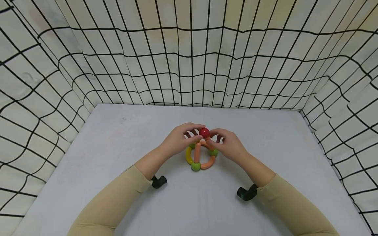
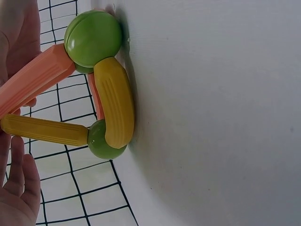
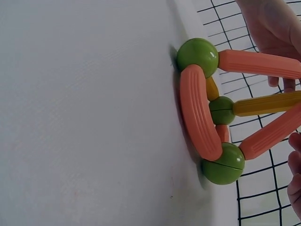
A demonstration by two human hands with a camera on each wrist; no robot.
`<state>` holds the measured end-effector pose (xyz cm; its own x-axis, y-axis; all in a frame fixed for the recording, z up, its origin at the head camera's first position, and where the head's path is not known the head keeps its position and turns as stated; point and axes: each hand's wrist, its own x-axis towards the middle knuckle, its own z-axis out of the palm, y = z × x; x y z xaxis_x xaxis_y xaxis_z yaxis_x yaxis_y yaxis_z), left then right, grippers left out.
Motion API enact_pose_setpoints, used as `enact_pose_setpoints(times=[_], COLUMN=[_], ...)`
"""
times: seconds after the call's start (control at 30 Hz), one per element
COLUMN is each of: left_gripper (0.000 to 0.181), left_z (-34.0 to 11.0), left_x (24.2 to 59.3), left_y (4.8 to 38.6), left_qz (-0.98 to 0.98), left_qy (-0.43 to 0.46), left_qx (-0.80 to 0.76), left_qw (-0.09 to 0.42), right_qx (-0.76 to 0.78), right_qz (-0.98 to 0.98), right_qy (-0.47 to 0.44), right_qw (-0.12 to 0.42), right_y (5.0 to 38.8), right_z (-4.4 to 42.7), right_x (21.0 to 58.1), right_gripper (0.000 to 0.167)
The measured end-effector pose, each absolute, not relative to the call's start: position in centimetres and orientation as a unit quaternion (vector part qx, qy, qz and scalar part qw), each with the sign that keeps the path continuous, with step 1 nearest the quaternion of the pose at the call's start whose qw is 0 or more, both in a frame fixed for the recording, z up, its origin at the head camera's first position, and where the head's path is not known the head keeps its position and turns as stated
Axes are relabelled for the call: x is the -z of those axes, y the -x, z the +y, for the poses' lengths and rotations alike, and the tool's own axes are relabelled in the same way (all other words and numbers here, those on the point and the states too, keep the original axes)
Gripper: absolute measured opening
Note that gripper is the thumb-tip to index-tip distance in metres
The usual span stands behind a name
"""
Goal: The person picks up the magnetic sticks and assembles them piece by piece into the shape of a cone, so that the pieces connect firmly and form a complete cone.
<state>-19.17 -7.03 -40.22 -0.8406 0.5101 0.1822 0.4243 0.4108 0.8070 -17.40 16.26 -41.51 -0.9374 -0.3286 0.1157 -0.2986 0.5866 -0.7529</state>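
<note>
Mid-table stands a toy frame of green balls (image 1: 196,166) joined by curved and straight sticks, topped by a glossy red ball (image 1: 204,132). My left hand (image 1: 178,138) pinches this ball between thumb and index finger. From the other side, my right hand (image 1: 228,144) curls thumb and index finger at an orange stick end just below the ball, its index fingertip by the ball's right side. A ring of orange curved sticks (image 3: 200,113) and yellow curved sticks (image 2: 115,103) forms the base. Straight orange sticks (image 1: 197,152) and a yellow stick (image 2: 47,129) lean up to the top, which both wrist views cut off.
The white table (image 1: 189,209) carries the frame. Black netting (image 1: 192,55) over pale walls rises behind and along both sides. A dark wrist-worn device shows under each forearm, one at the left wrist (image 1: 159,182), one at the right wrist (image 1: 246,192).
</note>
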Motion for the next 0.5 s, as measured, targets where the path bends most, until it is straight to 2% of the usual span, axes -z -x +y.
enact_pose_setpoints(times=[0.5], left_gripper=[0.039], left_z=[-7.1], left_x=[40.2], left_y=[18.9], left_qz=[0.844], left_qy=[-0.263], left_qx=[-0.464], left_qw=[0.046], right_qx=[0.449], right_qz=[0.871], right_qy=[0.199], right_qw=[-0.018], right_y=[17.7], right_z=[16.2], right_x=[40.4], right_gripper=[0.039])
